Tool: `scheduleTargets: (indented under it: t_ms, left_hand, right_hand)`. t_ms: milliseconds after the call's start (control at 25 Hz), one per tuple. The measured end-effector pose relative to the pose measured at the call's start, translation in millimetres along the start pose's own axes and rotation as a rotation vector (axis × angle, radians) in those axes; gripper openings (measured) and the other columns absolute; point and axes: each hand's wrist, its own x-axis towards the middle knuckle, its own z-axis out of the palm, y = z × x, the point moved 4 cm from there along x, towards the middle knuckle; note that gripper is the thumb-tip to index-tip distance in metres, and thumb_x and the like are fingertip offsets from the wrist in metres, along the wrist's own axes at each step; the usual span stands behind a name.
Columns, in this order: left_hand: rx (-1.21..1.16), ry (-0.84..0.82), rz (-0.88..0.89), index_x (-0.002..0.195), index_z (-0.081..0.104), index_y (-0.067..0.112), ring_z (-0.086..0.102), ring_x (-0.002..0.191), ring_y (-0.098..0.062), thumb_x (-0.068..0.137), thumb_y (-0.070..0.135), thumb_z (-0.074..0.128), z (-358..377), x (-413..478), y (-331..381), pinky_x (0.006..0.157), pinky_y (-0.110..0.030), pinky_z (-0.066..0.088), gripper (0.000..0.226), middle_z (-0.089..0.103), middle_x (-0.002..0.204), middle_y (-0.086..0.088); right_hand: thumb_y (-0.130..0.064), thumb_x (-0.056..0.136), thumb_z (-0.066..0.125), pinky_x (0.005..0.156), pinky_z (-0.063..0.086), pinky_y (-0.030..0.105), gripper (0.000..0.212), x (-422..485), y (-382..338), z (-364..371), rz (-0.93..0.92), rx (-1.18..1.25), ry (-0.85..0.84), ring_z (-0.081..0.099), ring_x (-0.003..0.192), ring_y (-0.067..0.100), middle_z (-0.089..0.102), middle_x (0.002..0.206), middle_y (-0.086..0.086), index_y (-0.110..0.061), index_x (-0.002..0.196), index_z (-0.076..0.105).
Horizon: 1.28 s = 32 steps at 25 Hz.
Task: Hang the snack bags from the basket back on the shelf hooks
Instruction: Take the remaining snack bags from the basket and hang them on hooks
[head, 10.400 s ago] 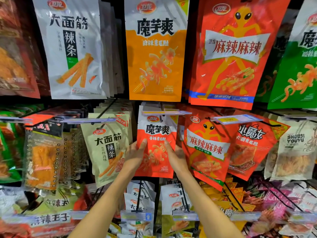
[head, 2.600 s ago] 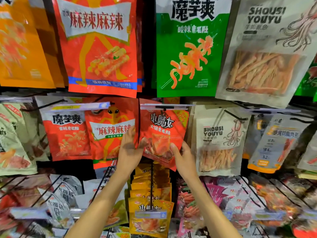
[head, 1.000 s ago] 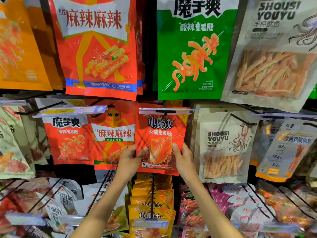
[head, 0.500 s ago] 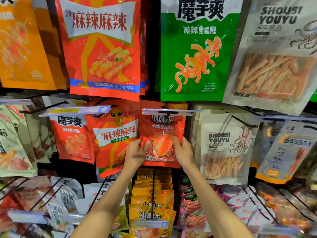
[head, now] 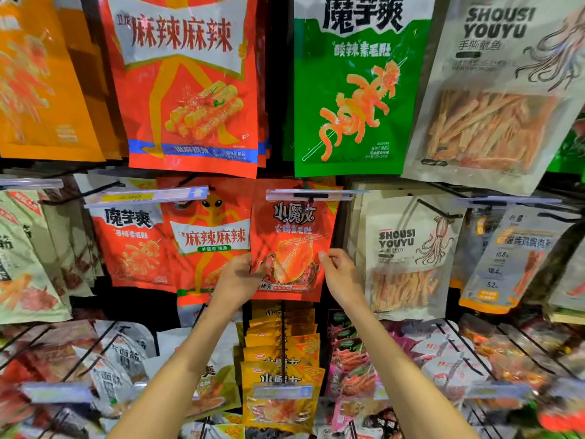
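Observation:
A red snack bag (head: 292,248) with black lettering and a clear window hangs flat under the middle-row hook (head: 308,198) with its clear price strip. My left hand (head: 239,277) grips the bag's lower left edge, thumb on the front. My right hand (head: 340,274) is at the bag's right edge, thumb tip touching it, its fingers hidden behind. The bag's top hole is hidden behind the price strip. The basket is out of view.
Neighbouring bags crowd both sides: a red alien-print bag (head: 212,242) on the left, a white squid bag (head: 408,255) on the right. Large red (head: 190,83) and green bags (head: 357,87) hang above. Yellow bags (head: 280,359) on a lower hook project toward me.
The red bag has gone from tilted to hanging straight and further back on the hook. Both hands stayed at its lower edges; my right hand has loosened to a thumb touch.

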Motion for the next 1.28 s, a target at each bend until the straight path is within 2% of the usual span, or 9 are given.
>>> scheduleTargets:
  t_ms: [160,280,360,520,800,960,1080,1200,1280]
  left_hand:
    - [0.209,0.056,0.034,0.074,0.057,0.013,0.063,0.067,-0.027,0.094,0.041,0.057,-23.5,-14.6,1.8,0.058,-0.037,0.05,0.034,0.063,0.068,-0.007]
    - [0.432,0.067,0.116,0.104,0.062,0.021,0.067,0.088,-0.032,0.093,0.044,0.053,-33.8,-37.1,3.5,0.069,-0.04,0.056,0.027,0.071,0.09,-0.006]
    - [0.644,0.039,0.125,0.125,0.054,0.019,0.064,0.1,-0.034,0.096,0.043,0.051,-36.0,-48.9,9.0,0.076,-0.041,0.053,0.037,0.069,0.102,-0.009]
    - [0.941,-0.055,0.09,0.139,0.043,0.017,0.048,0.125,-0.034,0.096,0.05,0.048,-31.5,-66.6,20.2,0.095,-0.045,0.045,0.055,0.057,0.131,-0.011]
    - [1.021,-0.171,-0.049,0.145,0.033,0.023,0.031,0.139,-0.034,0.097,0.055,0.043,-9.4,-102.1,58.9,0.109,-0.049,0.034,0.059,0.041,0.148,-0.009]
    - [1.025,-0.143,0.028,0.147,0.032,0.021,0.036,0.136,-0.032,0.097,0.056,0.041,14.1,-131.2,92.4,0.105,-0.047,0.036,0.061,0.042,0.146,-0.008]
    - [1.012,-0.107,0.1,0.145,0.037,0.022,0.042,0.132,-0.03,0.095,0.056,0.044,39.0,-154.6,107.0,0.102,-0.045,0.041,0.061,0.046,0.144,-0.006]
    - [0.986,-0.122,0.117,0.145,0.038,0.023,0.044,0.13,-0.03,0.095,0.054,0.045,64.6,-171.4,124.2,0.101,-0.046,0.042,0.059,0.051,0.138,-0.006]
    - [0.972,-0.125,0.12,0.146,0.037,0.023,0.045,0.128,-0.031,0.096,0.053,0.045,75.9,-178.9,138.5,0.1,-0.047,0.041,0.058,0.052,0.137,-0.007]
  right_hand:
    - [-0.033,0.1,0.055,0.069,0.044,0.013,0.041,-14.2,-8.0,-6.5,0.046,-0.079,-0.075,0.06,0.098,0.013,0.064,0.118,0.006,-0.009,0.133,0.05]
    - [-0.035,0.099,0.055,0.096,0.046,0.032,0.055,-26.0,-10.7,-9.7,-0.007,-0.339,-0.197,0.054,0.123,0.025,0.053,0.137,0.011,-0.008,0.144,0.037]
    - [-0.034,0.099,0.054,0.101,0.044,0.039,0.055,-35.5,-17.0,-15.0,-0.094,-0.586,-0.244,0.049,0.128,0.031,0.048,0.14,0.014,-0.009,0.144,0.036]
    - [-0.041,0.098,0.053,0.11,0.038,0.045,0.062,-54.4,-30.0,-27.9,-0.175,-0.852,-0.432,0.036,0.139,0.034,0.039,0.149,0.015,-0.014,0.15,0.031]
    - [-0.05,0.098,0.049,0.111,0.035,0.048,0.065,-81.3,-26.5,-81.3,-0.158,-1.076,-0.518,0.027,0.144,0.034,0.027,0.157,0.01,-0.021,0.153,0.028]
    - [-0.044,0.098,0.051,0.11,0.034,0.047,0.066,-102.2,-19.4,-126.8,-0.2,-1.078,-0.492,0.025,0.146,0.034,0.018,0.162,0.01,-0.019,0.154,0.027]
    - [-0.042,0.098,0.053,0.114,0.03,0.05,0.074,-119.3,-17.1,-164.3,-0.282,-1.082,-0.416,0.023,0.146,0.035,0.02,0.161,0.015,-0.018,0.158,0.016]
    - [-0.044,0.099,0.051,0.113,0.03,0.054,0.07,-127.0,-5.6,-194.5,-0.254,-1.133,-0.446,0.023,0.147,0.036,0.02,0.161,0.016,-0.013,0.155,0.023]
    - [-0.045,0.099,0.052,0.108,0.038,0.054,0.065,-127.3,1.8,-207.6,-0.247,-1.136,-0.447,0.034,0.141,0.039,0.035,0.154,0.017,-0.013,0.151,0.032]
